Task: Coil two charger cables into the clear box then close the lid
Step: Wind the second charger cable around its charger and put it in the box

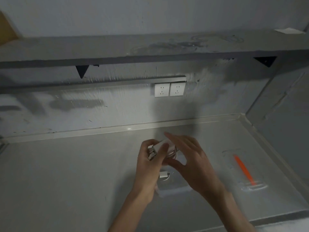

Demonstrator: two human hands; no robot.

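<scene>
Left hand (pixel 148 164) grips a coiled white cable (pixel 170 152) just above the clear box (pixel 177 186) at 6 o'clock, right hand (pixel 192 158) spread loose-fingered over it; released early, the springy coil could unwind over the rim and block the lid (pixel 245 174), lying at 3 o'clock

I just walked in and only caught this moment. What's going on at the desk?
A person is coiling a white charger cable above the grey desk. The left hand grips the bundle near its metal plug ends, and the right hand lies over the loops with fairly straight fingers. Below them stands the clear box, uncovered, with a white plug already inside. What looks like its lid, marked by an orange strip, lies on the desk to the right.
</scene>
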